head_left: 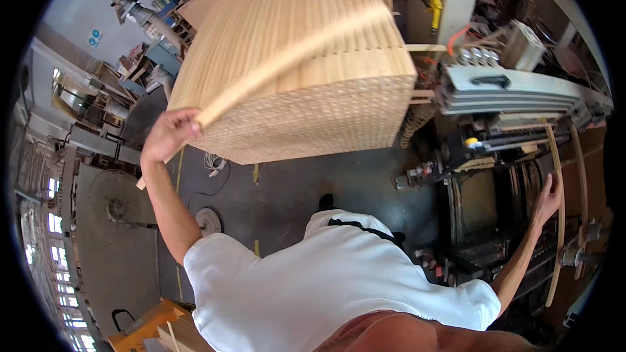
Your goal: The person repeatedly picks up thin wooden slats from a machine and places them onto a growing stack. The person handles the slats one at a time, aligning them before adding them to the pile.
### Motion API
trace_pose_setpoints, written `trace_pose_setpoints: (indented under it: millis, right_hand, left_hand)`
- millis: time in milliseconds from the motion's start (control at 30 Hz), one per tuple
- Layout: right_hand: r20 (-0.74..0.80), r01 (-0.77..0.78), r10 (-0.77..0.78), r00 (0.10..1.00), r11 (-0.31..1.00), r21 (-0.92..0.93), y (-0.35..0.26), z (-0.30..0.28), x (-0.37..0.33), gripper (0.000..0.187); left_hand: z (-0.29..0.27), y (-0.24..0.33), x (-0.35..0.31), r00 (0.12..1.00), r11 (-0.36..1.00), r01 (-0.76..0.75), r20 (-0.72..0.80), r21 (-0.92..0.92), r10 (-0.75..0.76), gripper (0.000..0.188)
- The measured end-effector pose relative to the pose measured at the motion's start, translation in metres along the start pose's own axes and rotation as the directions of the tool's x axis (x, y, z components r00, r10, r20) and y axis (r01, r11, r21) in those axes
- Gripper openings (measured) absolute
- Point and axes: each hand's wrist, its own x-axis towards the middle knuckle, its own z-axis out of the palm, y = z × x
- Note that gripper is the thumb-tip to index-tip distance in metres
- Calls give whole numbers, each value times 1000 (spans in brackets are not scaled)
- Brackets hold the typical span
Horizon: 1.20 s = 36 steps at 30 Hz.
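My left hand (pixel 171 133) is closed around one end of a long, pale wooden strip (pixel 261 78). The strip slants up and to the right across the top of a large block of stacked wooden strips (pixel 293 124), slightly blurred by motion. A short end of it sticks out below my hand. Far to the right, my right hand (pixel 548 201) is at a second wooden strip (pixel 557 248), which lies lengthwise along a machine. Its fingers appear bent around that strip's edge, partly hidden.
A machine with a pale metal beam (pixel 508 91) and dark rails runs along the right side. Another wooden strip (pixel 579 189) lies beyond my right hand. A standing fan (pixel 116 208) is at left, and a cable (pixel 215 164) lies on the grey floor (pixel 313 179).
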Motion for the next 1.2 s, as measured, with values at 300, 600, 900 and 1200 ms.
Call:
trace_pose_setpoints:
  millis: [300,600,900,1200]
  right_hand:
    - [376,-99,-16,926,954,284,-205,184,-189,28]
    - [684,-22,149,714,981,-191,-260,221,-333,33]
    - [503,-207,349,791,925,-318,-269,151,-413,25]
    - [330,-3,158,931,905,-425,-329,13,-404,34]
  left_hand:
    - [-233,-188,230,884,974,115,-467,193,-12,37]
    - [-308,-317,417,875,679,395,-479,618,-72,53]
    - [-268,-287,456,885,927,346,-378,143,-272,44]
    - [-278,-136,563,660,480,-482,-56,733,749,25]
